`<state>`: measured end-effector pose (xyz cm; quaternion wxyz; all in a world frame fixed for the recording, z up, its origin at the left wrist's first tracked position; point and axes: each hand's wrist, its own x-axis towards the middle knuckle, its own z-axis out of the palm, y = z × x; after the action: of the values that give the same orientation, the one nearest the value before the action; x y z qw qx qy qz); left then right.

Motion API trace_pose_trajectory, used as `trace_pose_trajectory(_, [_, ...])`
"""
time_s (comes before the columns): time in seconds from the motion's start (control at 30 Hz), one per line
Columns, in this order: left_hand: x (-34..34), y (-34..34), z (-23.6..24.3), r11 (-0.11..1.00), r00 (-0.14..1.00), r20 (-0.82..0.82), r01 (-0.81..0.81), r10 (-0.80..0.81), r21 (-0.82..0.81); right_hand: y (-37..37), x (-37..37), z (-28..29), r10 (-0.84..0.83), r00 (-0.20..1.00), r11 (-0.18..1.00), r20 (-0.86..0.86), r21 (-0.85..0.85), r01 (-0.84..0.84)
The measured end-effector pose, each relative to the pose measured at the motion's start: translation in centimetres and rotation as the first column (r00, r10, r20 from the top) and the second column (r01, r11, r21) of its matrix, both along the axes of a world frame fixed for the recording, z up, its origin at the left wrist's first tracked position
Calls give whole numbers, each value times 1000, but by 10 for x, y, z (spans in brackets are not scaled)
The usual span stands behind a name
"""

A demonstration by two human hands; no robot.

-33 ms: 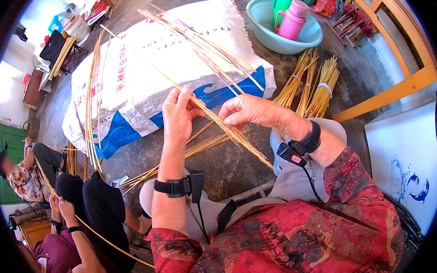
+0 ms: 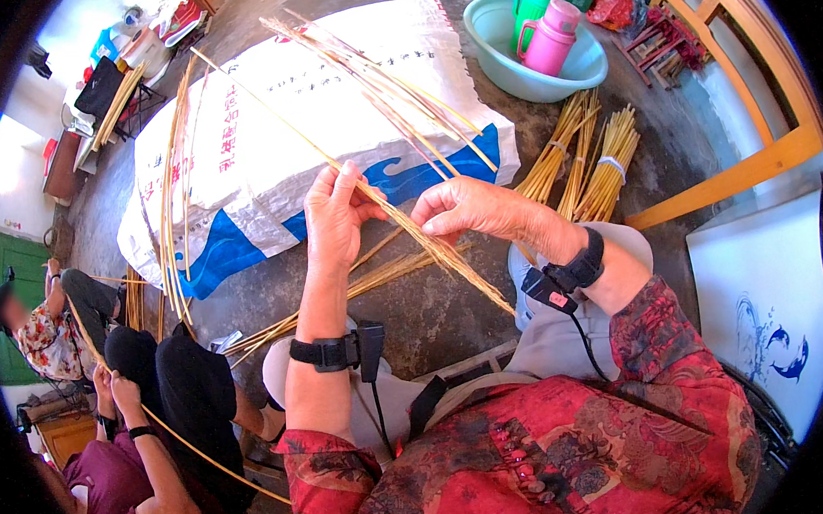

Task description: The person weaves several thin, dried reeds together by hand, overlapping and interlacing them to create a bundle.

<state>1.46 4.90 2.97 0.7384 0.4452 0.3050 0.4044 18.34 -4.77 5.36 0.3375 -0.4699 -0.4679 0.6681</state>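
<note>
Pinched in the fingers of my left hand (image 2: 339, 214) is a long straw stalk (image 2: 282, 125) with a feathery golden head (image 2: 467, 273) that runs diagonally down toward my knees. My right hand (image 2: 469, 216) has its thumb and index finger closed on the same stalk, just below my left hand, at the start of the head. Beyond both hands a large white woven sack (image 2: 267, 98) with a blue wave band lies on the floor, with loose pale stalks (image 2: 386, 93) across it. More golden stalks (image 2: 357, 282) lie on the floor under my hands.
Tied straw bundles (image 2: 614, 161) lie right of the sack, near a blue basin (image 2: 491, 74) holding pink and green flasks. A wooden chair frame (image 2: 711, 180) and white panel (image 2: 757, 288) stand at my right. At left, a co-worker (image 2: 136, 471) holds a long stalk; another person (image 2: 48, 337) sits behind.
</note>
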Motion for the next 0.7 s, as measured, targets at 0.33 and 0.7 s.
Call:
trace_pose_trajectory(0.33, [-1, 1, 1, 999, 997, 59, 50, -50, 8, 0, -4, -7, -89, 992, 995, 85, 62, 84])
trace_pose_trajectory(0.7, [-5, 4, 0, 999, 985, 169, 36, -35, -3, -2, -1, -4, -89, 986, 993, 144, 95, 76])
